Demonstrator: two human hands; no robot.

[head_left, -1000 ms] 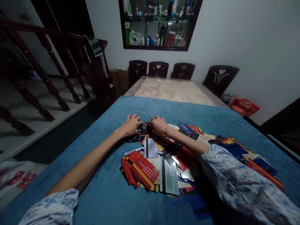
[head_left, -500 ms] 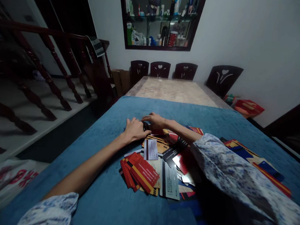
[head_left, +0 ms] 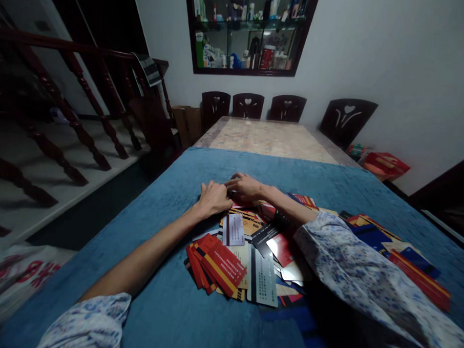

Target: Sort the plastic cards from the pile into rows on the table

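At the far side of a heap of plastic cards, my two hands meet just above the blue cloth. My left hand [head_left: 214, 198] is closed, its fingers curled down towards the cloth; what it grips, if anything, is hidden. Curved over the far edge of the heap, my right hand [head_left: 245, 186] is closed too, its fingertips against my left hand. Nearest my body lies a fan of red cards [head_left: 218, 266]. Beside it are a grey card with a black stripe [head_left: 263, 278], a small pale card [head_left: 233, 230], yellow cards [head_left: 253, 225] and a black card [head_left: 265, 241].
A second group of cards, with a red one [head_left: 419, 279], lies on the right of the blue cloth [head_left: 157, 299]. Bare tabletop [head_left: 272, 137] shows beyond. Dark chairs [head_left: 248, 106] line the wall. A railing stands left, above a white plastic bag [head_left: 16, 277].
My left hand has shifted slightly right, against my right hand. The dark thing seen between them is now covered. The cards in the heap lie as before.
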